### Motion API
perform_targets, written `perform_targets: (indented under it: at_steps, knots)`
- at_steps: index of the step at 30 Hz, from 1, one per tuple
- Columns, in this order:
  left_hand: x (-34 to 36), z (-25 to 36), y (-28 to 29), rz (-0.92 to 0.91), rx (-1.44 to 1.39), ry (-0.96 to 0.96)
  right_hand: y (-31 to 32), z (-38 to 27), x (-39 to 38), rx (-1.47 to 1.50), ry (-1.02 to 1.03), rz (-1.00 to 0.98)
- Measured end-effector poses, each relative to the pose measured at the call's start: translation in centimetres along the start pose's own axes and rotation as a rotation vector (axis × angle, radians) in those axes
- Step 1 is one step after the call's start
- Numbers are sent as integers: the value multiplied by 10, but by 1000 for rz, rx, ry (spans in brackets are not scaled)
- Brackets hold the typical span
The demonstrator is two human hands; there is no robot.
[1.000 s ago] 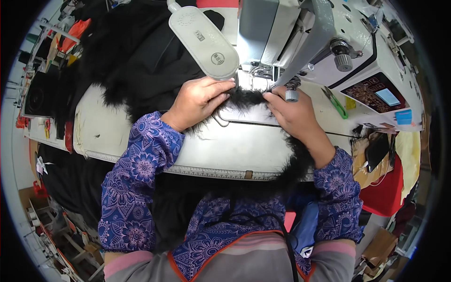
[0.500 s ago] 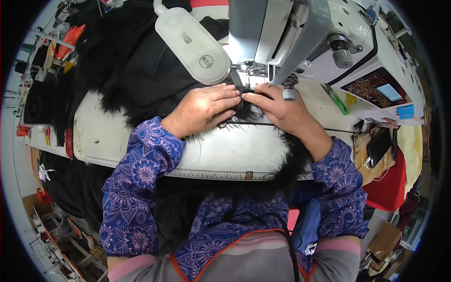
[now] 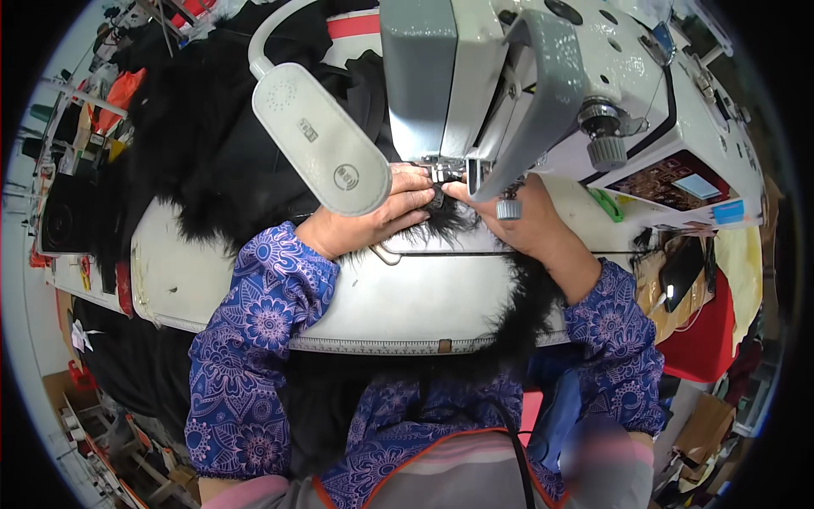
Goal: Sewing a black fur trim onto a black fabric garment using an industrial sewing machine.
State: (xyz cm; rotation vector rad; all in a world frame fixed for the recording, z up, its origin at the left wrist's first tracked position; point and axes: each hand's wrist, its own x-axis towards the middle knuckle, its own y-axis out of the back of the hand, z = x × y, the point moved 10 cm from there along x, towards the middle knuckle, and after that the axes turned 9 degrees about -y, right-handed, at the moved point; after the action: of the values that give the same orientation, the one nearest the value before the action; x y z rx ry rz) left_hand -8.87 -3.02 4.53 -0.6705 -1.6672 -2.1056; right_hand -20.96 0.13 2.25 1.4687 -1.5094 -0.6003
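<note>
Both hands work close to the presser foot (image 3: 443, 172) of a white and grey sewing machine (image 3: 417, 76). My left hand (image 3: 365, 227) lies with its fingers stretched flat on black fabric (image 3: 246, 136), just left of the foot; a white lamp head (image 3: 326, 140) covers part of its back. To the right of the foot, my right hand (image 3: 532, 225) is closed on black fur trim (image 3: 521, 305), its thumb pointing at the foot. Machine parts hide its other fingertips. The fur passes under my right wrist and drops over the table's front edge.
A metal loop (image 3: 386, 254) lies beside my left hand. A measuring tape (image 3: 381, 346) runs along the table's front edge. Right of the machine are a green-handled tool (image 3: 606, 205) and a dark phone (image 3: 682, 271). A black speaker-like box (image 3: 68, 199) stands far left.
The view has shifted, so the machine and lamp appear lower and further left. The lamp now overlaps my left hand. Both hands stay by the presser foot, and a bright spot shows on the phone.
</note>
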Motion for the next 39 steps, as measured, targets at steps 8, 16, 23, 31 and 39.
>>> perform_targets:
  at_steps: [8,16,23,31,39]
  knots:
    - [0,-6,-3,-34,17,24,-22,29,0,-99,-125,-180]
    - [3,-8,3,12,23,38,-32,38,-2,-99,-215,-295]
    - [3,-7,1,13,9,48,-25,38,-4,-32,-157,-122]
    - [9,-4,6,50,72,36,-29,39,3,-231,-177,-180]
    - [10,-2,8,81,17,18,-12,25,4,-179,-87,-58]
